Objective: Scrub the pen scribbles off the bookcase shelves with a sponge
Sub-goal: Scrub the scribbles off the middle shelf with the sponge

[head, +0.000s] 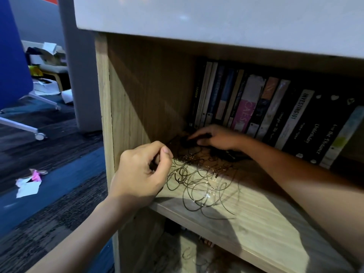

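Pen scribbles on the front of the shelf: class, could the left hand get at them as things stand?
Probably yes. The left hand hovers at the shelf's left edge, beside the pen scribbles, with nothing standing between them. The books sit further back, and the right hand is deeper in.

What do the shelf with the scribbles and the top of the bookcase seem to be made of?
The shelf looks like light wood or wood-look laminate, matte: straight pale grain lines run along it under the pen scribbles. The bookcase top looks like a smooth white board, slightly glossy, since it shows soft light reflections. Its exact material cannot be told.
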`<act>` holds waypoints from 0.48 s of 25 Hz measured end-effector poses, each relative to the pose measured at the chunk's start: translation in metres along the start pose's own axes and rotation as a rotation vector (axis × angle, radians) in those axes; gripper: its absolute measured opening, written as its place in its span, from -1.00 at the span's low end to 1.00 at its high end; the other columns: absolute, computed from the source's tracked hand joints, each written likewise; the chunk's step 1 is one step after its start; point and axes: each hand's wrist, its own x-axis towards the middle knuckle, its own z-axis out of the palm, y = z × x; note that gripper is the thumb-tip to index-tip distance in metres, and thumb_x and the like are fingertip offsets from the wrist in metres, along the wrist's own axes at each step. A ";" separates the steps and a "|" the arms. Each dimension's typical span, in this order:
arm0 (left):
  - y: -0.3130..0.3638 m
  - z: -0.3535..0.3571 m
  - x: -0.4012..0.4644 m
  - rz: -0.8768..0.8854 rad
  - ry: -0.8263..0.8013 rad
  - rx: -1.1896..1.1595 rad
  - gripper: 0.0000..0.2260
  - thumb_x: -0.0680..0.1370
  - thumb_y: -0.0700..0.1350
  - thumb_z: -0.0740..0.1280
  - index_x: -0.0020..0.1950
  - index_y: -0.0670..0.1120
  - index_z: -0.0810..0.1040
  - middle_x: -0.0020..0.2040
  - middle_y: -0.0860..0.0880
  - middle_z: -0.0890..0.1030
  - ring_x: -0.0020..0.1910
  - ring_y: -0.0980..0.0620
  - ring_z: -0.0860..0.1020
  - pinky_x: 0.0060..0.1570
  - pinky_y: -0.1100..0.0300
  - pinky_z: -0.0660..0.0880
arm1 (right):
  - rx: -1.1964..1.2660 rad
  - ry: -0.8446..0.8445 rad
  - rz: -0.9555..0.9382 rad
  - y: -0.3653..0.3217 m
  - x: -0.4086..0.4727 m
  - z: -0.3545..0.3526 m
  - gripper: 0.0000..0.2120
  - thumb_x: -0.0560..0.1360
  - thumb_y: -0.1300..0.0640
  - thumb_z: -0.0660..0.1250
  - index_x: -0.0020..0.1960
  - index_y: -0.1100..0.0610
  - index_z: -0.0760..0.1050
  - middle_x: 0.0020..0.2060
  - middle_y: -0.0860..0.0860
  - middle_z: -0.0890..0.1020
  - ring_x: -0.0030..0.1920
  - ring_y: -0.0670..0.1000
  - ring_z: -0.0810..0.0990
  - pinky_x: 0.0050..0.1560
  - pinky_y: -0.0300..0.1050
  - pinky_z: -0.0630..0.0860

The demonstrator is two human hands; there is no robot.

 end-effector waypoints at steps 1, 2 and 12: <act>0.000 0.000 0.000 0.002 0.009 -0.004 -0.72 0.60 -0.11 0.19 -0.25 -0.14 0.57 -0.43 0.01 0.52 -0.40 0.04 0.53 -0.40 0.13 0.41 | -0.017 -0.002 0.029 0.006 0.001 -0.004 -0.71 0.59 0.17 0.25 0.27 -0.05 0.51 0.23 -0.07 0.53 0.23 -0.07 0.48 0.23 -0.17 0.35; 0.000 0.000 0.000 0.002 0.015 -0.007 -0.72 0.59 -0.11 0.19 -0.25 -0.14 0.57 -0.43 0.01 0.51 -0.40 0.04 0.53 -0.40 0.13 0.40 | -0.042 0.026 0.064 0.010 0.005 -0.006 -0.70 0.60 0.16 0.24 0.29 -0.05 0.49 0.26 -0.04 0.52 0.25 -0.03 0.47 0.25 -0.15 0.35; -0.001 0.000 0.000 0.021 0.011 0.008 -0.71 0.60 -0.10 0.18 -0.26 -0.14 0.56 -0.44 0.01 0.49 -0.41 0.05 0.51 -0.41 0.16 0.39 | -0.129 -0.023 -0.085 0.007 0.001 0.003 -0.70 0.57 0.18 0.28 0.26 -0.07 0.51 0.28 -0.07 0.50 0.27 -0.06 0.45 0.33 -0.15 0.33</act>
